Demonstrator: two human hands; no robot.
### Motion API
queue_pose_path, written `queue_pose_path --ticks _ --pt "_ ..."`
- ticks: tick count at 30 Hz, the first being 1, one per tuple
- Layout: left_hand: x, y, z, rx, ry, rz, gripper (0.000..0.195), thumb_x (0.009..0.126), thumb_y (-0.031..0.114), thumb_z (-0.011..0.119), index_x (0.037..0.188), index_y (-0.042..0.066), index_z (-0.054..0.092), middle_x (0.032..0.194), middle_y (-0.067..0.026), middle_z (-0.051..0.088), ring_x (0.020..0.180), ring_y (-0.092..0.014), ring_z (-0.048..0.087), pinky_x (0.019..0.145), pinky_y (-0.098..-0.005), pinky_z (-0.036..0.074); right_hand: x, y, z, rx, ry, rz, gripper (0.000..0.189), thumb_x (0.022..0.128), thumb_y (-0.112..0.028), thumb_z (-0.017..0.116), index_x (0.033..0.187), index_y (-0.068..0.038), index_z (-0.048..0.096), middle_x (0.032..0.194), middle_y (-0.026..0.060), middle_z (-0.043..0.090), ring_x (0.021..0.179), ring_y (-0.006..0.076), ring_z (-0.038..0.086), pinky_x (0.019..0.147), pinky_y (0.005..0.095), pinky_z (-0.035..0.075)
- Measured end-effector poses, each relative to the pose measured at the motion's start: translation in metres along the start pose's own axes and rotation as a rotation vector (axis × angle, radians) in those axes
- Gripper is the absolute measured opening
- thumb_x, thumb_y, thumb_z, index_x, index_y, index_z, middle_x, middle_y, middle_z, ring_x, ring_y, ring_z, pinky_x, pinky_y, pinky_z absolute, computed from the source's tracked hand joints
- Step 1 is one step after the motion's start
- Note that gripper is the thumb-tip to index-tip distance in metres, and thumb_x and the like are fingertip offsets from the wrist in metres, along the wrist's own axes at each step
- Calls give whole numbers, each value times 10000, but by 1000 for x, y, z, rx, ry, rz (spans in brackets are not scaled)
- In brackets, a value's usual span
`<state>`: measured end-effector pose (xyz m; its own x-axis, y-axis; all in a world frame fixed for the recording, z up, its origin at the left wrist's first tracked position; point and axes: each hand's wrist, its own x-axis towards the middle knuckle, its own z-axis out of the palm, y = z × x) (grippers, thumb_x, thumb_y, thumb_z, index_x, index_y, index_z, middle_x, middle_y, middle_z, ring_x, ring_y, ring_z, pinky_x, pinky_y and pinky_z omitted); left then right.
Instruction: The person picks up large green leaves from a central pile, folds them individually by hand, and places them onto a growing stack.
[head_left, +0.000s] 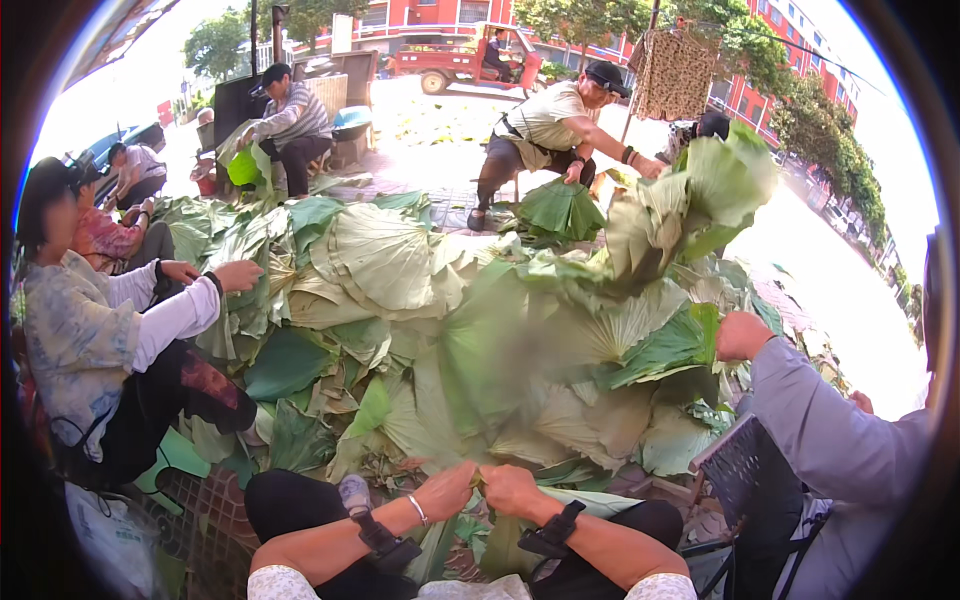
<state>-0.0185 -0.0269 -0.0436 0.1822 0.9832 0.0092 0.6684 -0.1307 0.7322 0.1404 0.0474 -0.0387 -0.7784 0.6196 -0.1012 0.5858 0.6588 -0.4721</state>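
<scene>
My left hand (448, 491) and my right hand (511, 493) meet in front of my knees, fists almost touching. Both are closed on a small yellowish-green piece of a lotus leaf (478, 478), partly hidden by my fingers. Below my right hand hangs green leaf material (501, 547), and a pale folded leaf (589, 501) lies along my right thigh. Whether these join the gripped piece I cannot tell. Just beyond my hands spreads a big heap of lotus leaves (390, 255), some green, some dried pale. One large green leaf (480, 345) in its middle is blurred.
Co-workers sit around the heap: one at left (97, 315), one at right (832, 420) gripping a green leaf, others behind. A person opposite (555, 127) reaches toward a raised leaf bundle (690, 202). A folding chair (750, 457) stands at my right, a plastic bag (112, 532) at my left.
</scene>
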Motion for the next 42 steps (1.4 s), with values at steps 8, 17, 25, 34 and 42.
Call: queue_pose_path --ticks 8,17,25,34,42 --pt "-13 8 1 10 -97 -16 192 798 83 466 972 8 431 862 -252 562 842 -443 524 725 -509 418 -15 -4 4 61 -47 -28 162 785 -216 491 817 -66 545 738 210 605 714 410 580 608 506 440" --pt "-5 -5 8 -60 -76 91 193 798 85 497 963 13 428 784 -244 555 792 -449 528 662 -494 415 -8 20 23 162 15 -114 180 726 -165 499 733 -26 614 717 223 606 687 401 592 602 482 460" --pt "0 -7 10 -141 -114 69 193 780 57 529 936 1 432 770 -237 557 804 -453 522 658 -481 414 -12 22 16 112 53 -254 167 693 -164 517 688 -9 578 690 234 573 653 418 556 606 486 445" --pt "-4 -3 7 -133 -162 77 222 764 55 532 961 -3 449 786 -244 552 812 -450 526 668 -467 417 -13 19 19 106 -80 -120 221 681 -187 512 644 22 572 684 256 567 666 423 559 604 481 446" --pt "0 -8 7 -135 -198 103 196 771 65 529 944 -1 465 805 -223 551 820 -436 528 680 -457 419 -12 31 21 79 -80 -249 189 774 -216 553 707 -51 618 675 166 599 621 352 575 547 432 440"
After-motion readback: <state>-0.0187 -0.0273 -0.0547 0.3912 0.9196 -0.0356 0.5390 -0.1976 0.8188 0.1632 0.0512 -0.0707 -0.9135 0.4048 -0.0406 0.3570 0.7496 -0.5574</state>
